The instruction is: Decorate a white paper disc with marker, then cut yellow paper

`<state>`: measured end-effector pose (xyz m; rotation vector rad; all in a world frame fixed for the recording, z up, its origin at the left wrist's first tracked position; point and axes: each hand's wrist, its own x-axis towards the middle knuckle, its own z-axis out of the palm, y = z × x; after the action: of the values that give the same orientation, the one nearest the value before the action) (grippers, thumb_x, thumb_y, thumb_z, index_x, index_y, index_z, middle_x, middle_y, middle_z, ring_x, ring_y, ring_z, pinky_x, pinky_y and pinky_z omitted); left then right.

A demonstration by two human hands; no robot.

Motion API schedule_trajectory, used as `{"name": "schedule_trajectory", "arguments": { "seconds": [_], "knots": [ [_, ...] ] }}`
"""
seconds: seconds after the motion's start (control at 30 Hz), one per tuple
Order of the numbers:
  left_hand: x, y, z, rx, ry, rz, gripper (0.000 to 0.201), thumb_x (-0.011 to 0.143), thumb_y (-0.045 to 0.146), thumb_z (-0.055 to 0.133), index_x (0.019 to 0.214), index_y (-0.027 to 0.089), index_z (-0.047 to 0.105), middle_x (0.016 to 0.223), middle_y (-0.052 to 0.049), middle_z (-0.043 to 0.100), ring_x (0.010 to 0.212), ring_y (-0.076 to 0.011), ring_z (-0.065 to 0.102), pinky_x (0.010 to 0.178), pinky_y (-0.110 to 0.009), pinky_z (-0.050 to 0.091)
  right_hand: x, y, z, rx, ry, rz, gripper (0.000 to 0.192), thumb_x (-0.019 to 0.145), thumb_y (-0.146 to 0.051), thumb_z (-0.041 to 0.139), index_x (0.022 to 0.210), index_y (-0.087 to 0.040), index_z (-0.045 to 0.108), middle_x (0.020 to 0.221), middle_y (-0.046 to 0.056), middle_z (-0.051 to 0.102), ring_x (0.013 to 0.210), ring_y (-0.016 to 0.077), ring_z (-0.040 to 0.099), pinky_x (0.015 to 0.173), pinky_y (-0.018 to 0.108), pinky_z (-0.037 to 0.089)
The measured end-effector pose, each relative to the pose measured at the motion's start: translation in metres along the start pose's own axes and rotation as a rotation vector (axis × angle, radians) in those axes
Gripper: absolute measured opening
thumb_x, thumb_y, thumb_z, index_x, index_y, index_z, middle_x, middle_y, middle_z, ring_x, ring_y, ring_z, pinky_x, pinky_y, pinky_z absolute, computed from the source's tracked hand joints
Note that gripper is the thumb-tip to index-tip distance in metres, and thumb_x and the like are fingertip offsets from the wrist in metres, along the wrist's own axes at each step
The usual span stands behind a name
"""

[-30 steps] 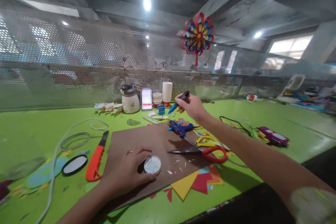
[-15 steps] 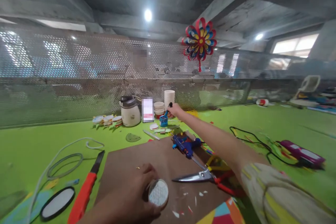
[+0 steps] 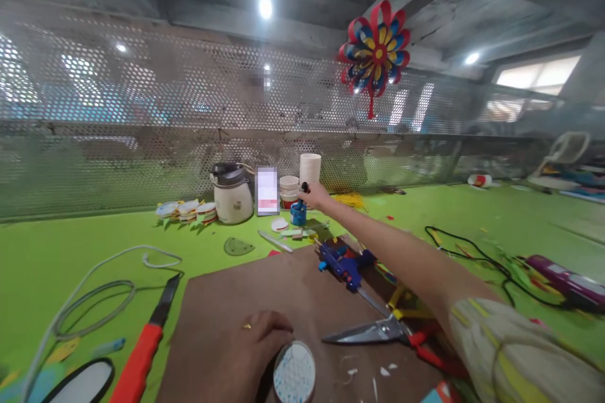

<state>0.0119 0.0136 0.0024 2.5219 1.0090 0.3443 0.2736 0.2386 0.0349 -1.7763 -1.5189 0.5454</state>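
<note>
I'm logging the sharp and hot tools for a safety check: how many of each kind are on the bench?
Scissors: 1
Orange-handled knife: 1
Blue glue gun: 1
Total: 3

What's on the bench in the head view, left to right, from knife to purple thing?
Orange-handled knife → left hand on the white round disc → blue glue gun → scissors → black cable → purple object.
</note>
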Motion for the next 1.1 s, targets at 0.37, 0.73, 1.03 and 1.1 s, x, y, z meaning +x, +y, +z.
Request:
{"name": "schedule_trajectory", "arguments": {
  "seconds": [0.37,0.73,1.03,1.1],
  "knots": [
    [-0.002,0.006,-0.006,-0.060,-0.023,-0.010,0.038,0.070,0.030,0.071,0.108,0.026,0.072,0.125,-0.008,0.066,0.110,-0.0288,0.062,0.097,-0.040,0.050,-0.034,-0.013,-0.041,0.319,0.147,-0.067,0.030,0.096,-0.033,0.061,0.121,-0.016,0.061,0.117,0.008,0.064,0.096,0.0212,0.066,0.080,0.040,0.058],
    [0.009,-0.002,0.000,-0.041,-0.045,0.084,0.049,0.075,0.048,0.070,0.114,0.019,0.068,0.122,-0.011,0.064,0.109,-0.0304,0.062,0.097,-0.041,0.048,-0.205,-0.011,-0.110,0.931,-0.053,-0.181,0.012,0.089,-0.027,0.058,0.083,-0.017,0.062,0.053,-0.005,0.055,0.045,0.0079,0.047,0.046,0.020,0.041],
    [0.007,0.003,-0.002,-0.035,-0.072,0.069,0.050,0.076,0.053,0.069,0.113,0.020,0.064,0.123,-0.010,0.063,0.111,-0.0299,0.059,0.095,-0.043,0.046,-0.259,-0.005,-0.053,0.884,-0.077,-0.098,0.028,0.080,-0.044,0.073,0.070,-0.021,0.059,0.043,-0.008,0.050,0.034,0.0079,0.040,0.034,0.022,0.033],
    [0.007,0.003,0.000,-0.043,-0.072,0.061,0.050,0.075,0.053,0.070,0.112,0.020,0.064,0.124,-0.010,0.062,0.112,-0.0301,0.058,0.096,-0.044,0.045,-0.265,0.001,-0.048,0.872,-0.089,-0.084,0.028,0.079,-0.045,0.074,0.076,-0.020,0.061,0.045,-0.007,0.053,0.036,0.0085,0.043,0.034,0.022,0.035]
  ]
}}
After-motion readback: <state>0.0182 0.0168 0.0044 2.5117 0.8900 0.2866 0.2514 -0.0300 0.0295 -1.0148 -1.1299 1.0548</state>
